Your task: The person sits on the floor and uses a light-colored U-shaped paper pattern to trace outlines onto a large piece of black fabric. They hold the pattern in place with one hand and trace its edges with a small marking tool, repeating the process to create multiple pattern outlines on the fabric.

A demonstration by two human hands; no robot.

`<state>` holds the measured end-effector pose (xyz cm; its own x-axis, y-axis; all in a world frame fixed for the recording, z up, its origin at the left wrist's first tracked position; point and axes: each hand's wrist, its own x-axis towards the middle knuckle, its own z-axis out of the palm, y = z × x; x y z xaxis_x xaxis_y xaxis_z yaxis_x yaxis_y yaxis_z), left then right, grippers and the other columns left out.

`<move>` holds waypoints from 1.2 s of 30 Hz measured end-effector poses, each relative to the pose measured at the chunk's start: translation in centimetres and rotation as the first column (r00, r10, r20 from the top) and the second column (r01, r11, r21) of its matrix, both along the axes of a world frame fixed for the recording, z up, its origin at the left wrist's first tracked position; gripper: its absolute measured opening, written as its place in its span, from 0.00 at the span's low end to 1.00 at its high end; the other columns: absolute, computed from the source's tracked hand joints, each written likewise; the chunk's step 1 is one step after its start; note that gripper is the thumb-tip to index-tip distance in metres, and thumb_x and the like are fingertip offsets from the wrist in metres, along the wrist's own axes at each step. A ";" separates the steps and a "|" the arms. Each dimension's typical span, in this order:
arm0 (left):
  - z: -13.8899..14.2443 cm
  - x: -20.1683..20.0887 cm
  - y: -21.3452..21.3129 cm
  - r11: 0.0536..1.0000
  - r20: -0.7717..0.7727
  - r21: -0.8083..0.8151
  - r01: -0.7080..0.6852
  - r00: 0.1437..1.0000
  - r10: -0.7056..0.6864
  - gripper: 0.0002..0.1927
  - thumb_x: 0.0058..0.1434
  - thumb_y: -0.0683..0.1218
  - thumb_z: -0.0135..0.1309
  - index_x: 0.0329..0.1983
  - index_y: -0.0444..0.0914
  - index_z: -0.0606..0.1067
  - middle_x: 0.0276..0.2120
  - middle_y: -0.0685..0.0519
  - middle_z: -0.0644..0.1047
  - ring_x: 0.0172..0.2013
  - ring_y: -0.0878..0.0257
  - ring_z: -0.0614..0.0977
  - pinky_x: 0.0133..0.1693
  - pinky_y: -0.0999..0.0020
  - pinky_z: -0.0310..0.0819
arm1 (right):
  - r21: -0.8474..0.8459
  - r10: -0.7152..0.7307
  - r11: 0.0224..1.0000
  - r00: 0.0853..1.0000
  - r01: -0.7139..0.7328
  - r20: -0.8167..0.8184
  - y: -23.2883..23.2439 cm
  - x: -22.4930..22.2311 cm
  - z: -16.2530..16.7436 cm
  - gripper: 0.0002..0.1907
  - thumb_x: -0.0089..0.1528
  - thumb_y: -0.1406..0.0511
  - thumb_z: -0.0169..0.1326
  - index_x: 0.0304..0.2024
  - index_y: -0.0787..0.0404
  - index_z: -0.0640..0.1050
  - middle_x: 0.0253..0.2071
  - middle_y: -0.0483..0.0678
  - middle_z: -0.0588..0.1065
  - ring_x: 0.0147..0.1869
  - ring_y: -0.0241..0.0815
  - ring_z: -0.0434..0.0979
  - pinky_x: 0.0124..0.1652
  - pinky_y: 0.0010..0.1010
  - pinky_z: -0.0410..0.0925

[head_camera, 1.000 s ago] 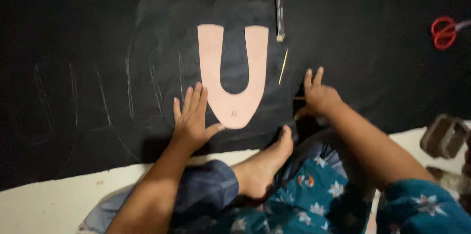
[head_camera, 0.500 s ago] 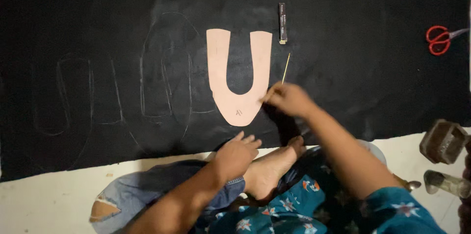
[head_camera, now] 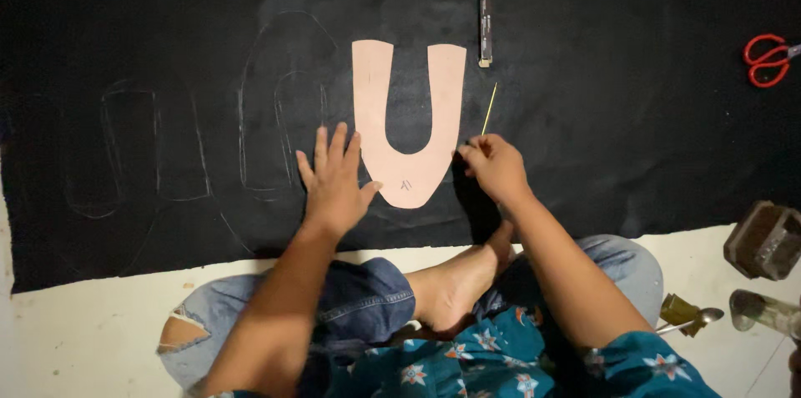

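A tan U-shaped paper pattern lies flat on a large black sheet of fabric spread on the floor. My left hand rests flat with fingers spread on the fabric, its thumb touching the pattern's lower left edge. My right hand is closed around the lower end of a thin yellow stick just right of the pattern's lower right edge. Faint chalk outlines of the same U shape show on the fabric to the left.
A small dark bar-shaped object lies above the stick. Red-handled scissors sit at the far right. Small containers and a spoon stand on the white floor at lower right. My bare foot is tucked under me.
My left hand came back from my knee and is flat beside the pattern again. My right hand stayed at the pattern's lower right edge, holding the yellow stick.
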<state>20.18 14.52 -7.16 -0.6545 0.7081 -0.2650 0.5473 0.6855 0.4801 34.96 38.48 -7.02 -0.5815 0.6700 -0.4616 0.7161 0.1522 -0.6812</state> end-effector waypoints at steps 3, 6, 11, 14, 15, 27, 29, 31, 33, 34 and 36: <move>-0.3 -0.9 0.0 1.000 0.091 0.008 0.005 0.996 -0.006 0.49 0.54 0.59 0.63 0.75 0.42 0.55 0.76 0.46 0.46 0.74 0.42 0.38 0.66 0.29 0.23 | -0.294 -0.221 0.941 0.961 0.166 -0.167 0.4 -0.4 -0.5 0.21 0.62 0.61 0.59 0.54 0.68 0.76 0.40 0.50 0.83 0.34 0.38 0.83 0.31 0.24 0.69; -0.7 -0.8 -0.1 1.000 0.105 0.030 0.000 0.994 -0.003 0.50 0.54 0.58 0.65 0.75 0.43 0.55 0.77 0.46 0.45 0.75 0.41 0.37 0.66 0.29 0.22 | -0.423 -0.311 0.875 0.944 0.238 -0.111 0.0 -0.3 -0.5 0.19 0.63 0.62 0.58 0.53 0.66 0.77 0.36 0.47 0.82 0.31 0.34 0.79 0.24 0.24 0.59; -0.9 -0.8 -0.7 0.997 0.098 0.074 0.005 0.995 -0.012 0.51 0.52 0.57 0.67 0.76 0.44 0.55 0.77 0.48 0.46 0.76 0.42 0.39 0.67 0.29 0.24 | -0.180 -0.126 0.980 0.966 0.085 -0.226 -1.0 -0.4 -1.1 0.13 0.65 0.64 0.61 0.33 0.68 0.76 0.26 0.47 0.75 0.27 0.32 0.72 0.29 0.25 0.67; -0.4 -0.9 -0.6 0.997 0.089 0.071 -0.007 0.996 0.001 0.55 0.50 0.57 0.68 0.76 0.41 0.53 0.78 0.50 0.46 0.77 0.45 0.41 0.69 0.30 0.27 | -0.181 -0.045 0.983 0.986 0.016 -0.160 -0.3 0.3 -1.4 0.12 0.62 0.65 0.61 0.27 0.64 0.74 0.24 0.46 0.76 0.27 0.32 0.72 0.28 0.25 0.66; -0.1 -0.9 -0.5 1.000 0.100 0.005 -0.002 0.995 0.002 0.55 0.49 0.56 0.68 0.76 0.42 0.53 0.78 0.50 0.45 0.76 0.46 0.40 0.68 0.29 0.27 | -0.227 -0.034 0.974 0.991 0.004 -0.129 0.2 0.7 -1.4 0.11 0.62 0.66 0.61 0.28 0.63 0.75 0.24 0.45 0.75 0.27 0.32 0.72 0.28 0.25 0.66; 0.9 1.8 -1.2 1.000 0.146 -0.023 -0.018 0.989 0.021 0.57 0.44 0.61 0.71 0.75 0.47 0.56 0.77 0.43 0.41 0.75 0.37 0.34 0.66 0.26 0.20 | -0.192 0.070 0.980 0.991 -0.048 0.113 0.7 2.0 0.0 0.07 0.60 0.66 0.62 0.33 0.62 0.76 0.25 0.47 0.77 0.25 0.35 0.74 0.23 0.27 0.65; 0.3 1.7 -1.0 1.000 0.128 0.009 -0.025 0.992 0.023 0.56 0.44 0.60 0.71 0.75 0.46 0.56 0.77 0.40 0.41 0.75 0.35 0.33 0.64 0.25 0.17 | -0.198 0.042 0.980 0.990 -0.015 0.131 0.6 2.0 -0.1 0.08 0.60 0.66 0.62 0.33 0.62 0.75 0.26 0.46 0.77 0.26 0.33 0.76 0.23 0.26 0.66; -0.2 1.7 -1.1 0.998 0.137 0.046 -0.030 0.990 0.024 0.54 0.45 0.58 0.69 0.75 0.47 0.57 0.77 0.41 0.41 0.75 0.35 0.33 0.64 0.25 0.16 | -0.235 0.017 0.972 0.995 0.007 0.099 0.6 2.1 -0.3 0.09 0.60 0.66 0.62 0.32 0.61 0.74 0.26 0.46 0.78 0.26 0.34 0.77 0.24 0.25 0.67; -0.6 1.7 -1.3 0.997 0.139 0.068 -0.030 0.990 0.020 0.51 0.47 0.56 0.68 0.74 0.48 0.59 0.77 0.41 0.42 0.75 0.36 0.33 0.64 0.25 0.16 | -0.252 -0.003 0.967 0.997 0.024 0.082 0.4 2.1 -0.5 0.09 0.60 0.66 0.62 0.32 0.61 0.73 0.26 0.46 0.78 0.27 0.34 0.78 0.24 0.25 0.67; -0.8 1.6 -1.3 0.997 0.137 0.071 -0.027 0.990 0.017 0.50 0.48 0.55 0.68 0.74 0.48 0.61 0.77 0.41 0.42 0.75 0.36 0.33 0.64 0.26 0.16 | -0.252 -0.009 0.967 0.997 0.029 0.081 0.3 2.2 -0.5 0.09 0.60 0.66 0.62 0.32 0.60 0.72 0.25 0.46 0.78 0.27 0.35 0.78 0.24 0.25 0.67; -1.0 1.4 -1.4 0.994 0.134 0.104 -0.029 0.991 0.015 0.50 0.48 0.53 0.68 0.74 0.46 0.60 0.77 0.41 0.42 0.75 0.37 0.34 0.64 0.25 0.15 | -0.249 -0.024 0.968 0.997 0.042 0.076 0.2 2.2 -0.6 0.09 0.60 0.66 0.61 0.31 0.60 0.73 0.26 0.46 0.78 0.27 0.35 0.79 0.25 0.26 0.68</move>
<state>21.57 13.11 -8.20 -0.6344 0.7222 -0.2755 0.4588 0.6386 0.6178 37.16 38.63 -7.58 -0.5201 0.5462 -0.6566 0.7661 -0.0414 -0.6413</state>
